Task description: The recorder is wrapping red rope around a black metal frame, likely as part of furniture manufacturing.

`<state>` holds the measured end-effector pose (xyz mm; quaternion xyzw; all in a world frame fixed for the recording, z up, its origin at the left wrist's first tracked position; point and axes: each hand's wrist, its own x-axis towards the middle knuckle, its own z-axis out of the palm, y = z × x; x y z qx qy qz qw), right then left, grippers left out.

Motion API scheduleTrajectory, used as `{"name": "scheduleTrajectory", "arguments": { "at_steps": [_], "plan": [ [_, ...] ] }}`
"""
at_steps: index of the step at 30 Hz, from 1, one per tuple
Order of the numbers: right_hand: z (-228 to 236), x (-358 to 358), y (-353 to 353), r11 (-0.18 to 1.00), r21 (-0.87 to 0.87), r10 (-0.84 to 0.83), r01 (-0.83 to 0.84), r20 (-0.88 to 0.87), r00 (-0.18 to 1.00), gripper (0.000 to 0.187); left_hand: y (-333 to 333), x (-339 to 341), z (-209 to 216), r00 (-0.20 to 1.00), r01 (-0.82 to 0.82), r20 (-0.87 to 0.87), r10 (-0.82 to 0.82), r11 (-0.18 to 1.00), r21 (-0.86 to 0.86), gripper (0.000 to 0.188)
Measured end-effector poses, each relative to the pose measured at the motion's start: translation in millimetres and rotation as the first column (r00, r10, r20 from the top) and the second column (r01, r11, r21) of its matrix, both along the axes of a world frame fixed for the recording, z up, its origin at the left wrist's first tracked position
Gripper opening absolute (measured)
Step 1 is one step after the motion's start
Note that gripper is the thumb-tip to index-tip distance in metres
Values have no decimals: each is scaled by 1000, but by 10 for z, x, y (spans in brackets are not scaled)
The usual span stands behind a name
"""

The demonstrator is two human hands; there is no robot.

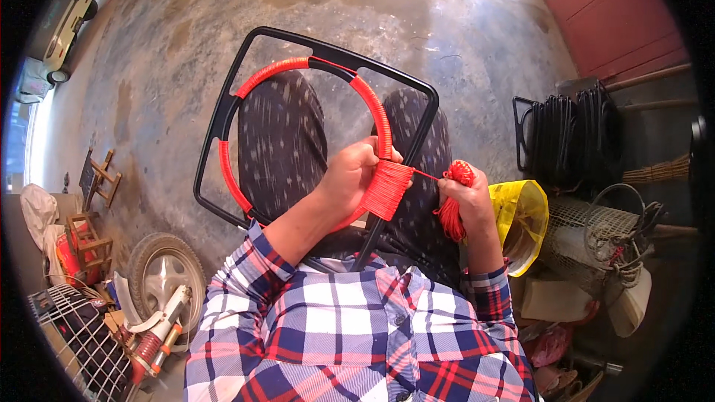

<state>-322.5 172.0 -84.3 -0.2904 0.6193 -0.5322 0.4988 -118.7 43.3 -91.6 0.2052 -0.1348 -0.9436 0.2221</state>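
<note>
Across my lap lies a black square frame (246, 59) with a ring inside it. Red cord (378, 115) is wound tightly round much of the ring, and bare black shows at its top and left. My left hand (348, 175) is closed on the ring's right side, beside a wide band of red cord (390, 187) that joins ring and frame bar. A taut strand runs from that band to a bundle of red cord (450, 216). My right hand (471, 197) is wrapped round this bundle, right of the frame.
A stack of black frames (555, 134) stands at the right, near a yellow bag (520, 216) and a wire mesh basket (588, 234). To the left are a wheel (165, 275), a small wooden chair (89, 249) and a white grid rack (82, 342). Concrete floor (186, 15) stretches ahead.
</note>
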Motion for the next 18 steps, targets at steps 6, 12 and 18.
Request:
{"name": "scheduleTrajectory", "arguments": {
  "at_steps": [6, 12, 18],
  "plan": [
    [-29, -238, -105, 999, 4, -48, 48, 5, 999, 12, -28, 26, 35, 994, 51, 101, -50, 999, -2, 30],
    [166, -475, -370, 982, -149, -181, 117, -564, 806, 41, 1, 35, -106, 973, -134, 167, 157, 981, -141, 35],
    [650, 199, -862, 856, -184, -88, -483, -973, 215, 31, 156, -55, 146, 809, -168, 147, 570, 463, -871, 58]
  ]
}}
